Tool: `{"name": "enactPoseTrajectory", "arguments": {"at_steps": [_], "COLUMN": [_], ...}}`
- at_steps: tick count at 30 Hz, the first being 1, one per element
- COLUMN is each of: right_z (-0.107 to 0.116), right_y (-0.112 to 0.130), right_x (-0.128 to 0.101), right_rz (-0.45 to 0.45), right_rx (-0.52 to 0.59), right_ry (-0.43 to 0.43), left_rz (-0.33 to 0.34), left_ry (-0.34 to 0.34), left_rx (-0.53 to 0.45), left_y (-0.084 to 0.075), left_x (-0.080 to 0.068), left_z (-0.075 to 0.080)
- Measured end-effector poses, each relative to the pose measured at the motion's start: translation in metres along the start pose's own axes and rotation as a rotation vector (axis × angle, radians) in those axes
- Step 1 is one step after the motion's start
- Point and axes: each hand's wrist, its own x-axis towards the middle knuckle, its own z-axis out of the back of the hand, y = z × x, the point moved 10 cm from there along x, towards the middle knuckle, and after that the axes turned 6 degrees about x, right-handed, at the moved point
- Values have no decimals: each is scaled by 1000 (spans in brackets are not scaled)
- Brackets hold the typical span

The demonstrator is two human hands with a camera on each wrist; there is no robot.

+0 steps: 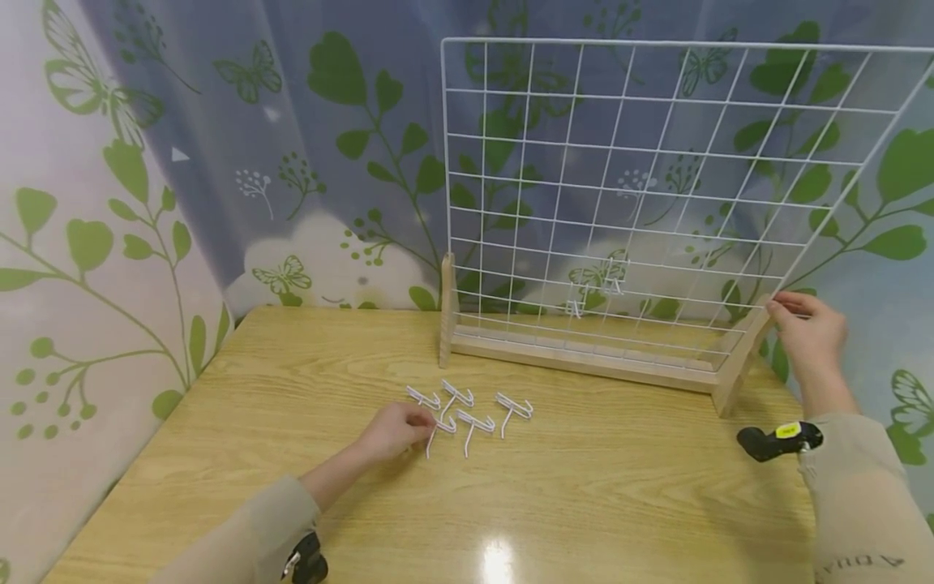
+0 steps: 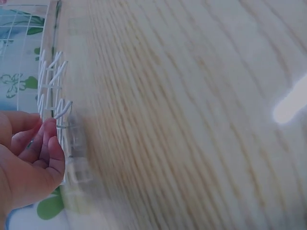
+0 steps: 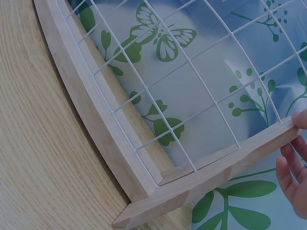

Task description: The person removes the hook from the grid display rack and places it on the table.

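Observation:
A white wire grid panel (image 1: 657,44) stands upright in a wooden base (image 1: 584,357) at the back of the table. Two small white hooks (image 1: 611,284) hang low on the grid. Several loose white hooks (image 1: 476,422) lie on the table in front of it. My left hand (image 1: 422,420) rests on the table at the left of that pile and pinches one hook (image 2: 63,111) between thumb and fingertips. My right hand (image 1: 784,307) grips the top of the stand's right wooden post (image 3: 225,165), with its fingertips (image 3: 293,155) curled under the post's end.
The light wooden table (image 1: 584,503) has a glare spot near its front edge. A leaf-and-butterfly curtain (image 1: 255,162) hangs close behind and to the left of the table. A black wrist camera (image 1: 773,440) sits on my right sleeve.

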Motion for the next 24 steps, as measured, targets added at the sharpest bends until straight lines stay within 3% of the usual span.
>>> {"name": "enactPoseTrajectory", "arguments": {"at_steps": [5,12,19,24], "right_z": [0,0,0,0], "right_y": [1,0,1,1], "right_x": [-1,0,-1,-1], "right_rz": [3,7,11,8], "right_rx": [-8,-4,-1,-23], "right_ry": [1,6,7,3], "left_rz": [29,16,15,-18], "left_ry": [-1,-8,5,11], "left_rx": [-35,-61,-158,-135], "left_y": [-1,-12,-22,-36], "left_x": [2,7,15,23], "left_z": [1,5,9,13]}}
